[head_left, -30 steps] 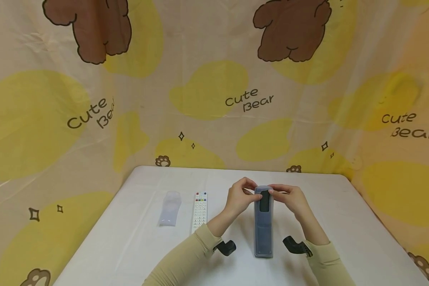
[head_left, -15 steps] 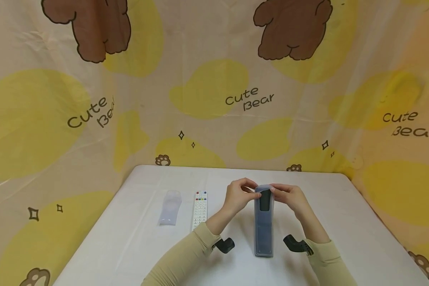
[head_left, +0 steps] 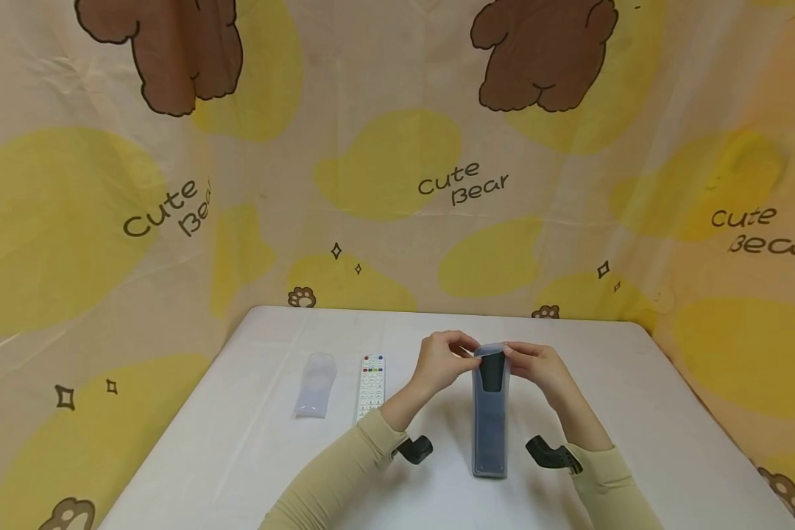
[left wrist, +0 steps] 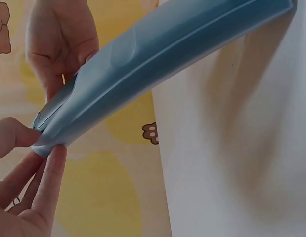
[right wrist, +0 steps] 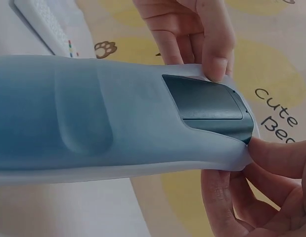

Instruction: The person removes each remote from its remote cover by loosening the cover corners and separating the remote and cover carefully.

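Note:
A dark remote control (head_left: 492, 374) sits inside a translucent bluish silicone sleeve (head_left: 489, 434), its dark end showing through an opening near the top. My left hand (head_left: 440, 361) pinches the sleeve's upper left edge, while my right hand (head_left: 539, 368) pinches the upper right edge. In the right wrist view, the thumbs lie at the two sides of the opening, beside the exposed dark surface (right wrist: 207, 101). The left wrist view has the sleeve (left wrist: 128, 74) slanting up to the right, its held end over the patterned cloth. The remote's other face is hidden.
A white remote (head_left: 371, 386) with coloured buttons lies left of my left forearm, which covers its near end. Further left is a clear, pale sleeve (head_left: 315, 386). The white table (head_left: 225, 442) meets a patterned cloth backdrop (head_left: 384, 162) at its far edge.
The sleeve's opening has spread wider at the top, so more of the dark remote's end shows. My hands have moved slightly apart, both still pinching the sleeve.

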Motion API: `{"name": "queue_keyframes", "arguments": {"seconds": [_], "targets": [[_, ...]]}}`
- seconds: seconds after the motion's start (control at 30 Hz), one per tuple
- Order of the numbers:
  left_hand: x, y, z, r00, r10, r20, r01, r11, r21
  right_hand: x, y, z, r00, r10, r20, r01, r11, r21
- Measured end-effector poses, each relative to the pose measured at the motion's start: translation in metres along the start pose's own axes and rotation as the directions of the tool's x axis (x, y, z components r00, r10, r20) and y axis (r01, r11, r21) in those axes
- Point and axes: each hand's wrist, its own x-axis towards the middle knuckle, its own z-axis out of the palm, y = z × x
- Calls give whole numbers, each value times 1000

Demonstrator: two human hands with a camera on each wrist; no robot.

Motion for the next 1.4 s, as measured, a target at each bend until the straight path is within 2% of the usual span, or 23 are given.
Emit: {"name": "queue_keyframes", "arguments": {"seconds": [0.17,0.33,0.5,0.63,0.77,1.03,1.23,1.4], "targets": [[-1,1,2,1000,28,-9,-27,997,77,-1,0,1,1000,-7,2,7,1000,2],[-2,0,6,997,65,-50,-58,991,122,-1,0,2,1000,-23,0,23,1000,-12],[-2,-2,8,989,113,-90,-100,985,140,-2,0,2,999,-31,-5,31,999,-17],[-3,-1,9,985,121,-126,-104,986,133,-2,0,3,999,-35,-3,35,999,-9],[-3,-1,8,984,93,-155,-79,992,94,-3,-1,3,999,-44,-1,44,999,-6],[3,2,6,985,24,-171,-27,1000,-10,-4,-5,-2,997,-81,-7,81,996,-22],[7,3,7,985,-22,-173,9,997,-73,-4,-6,-6,995,-96,4,96,995,-7],[10,4,8,985,-70,-159,43,985,-165,-5,-8,-9,995,-104,-1,104,995,10]]}}
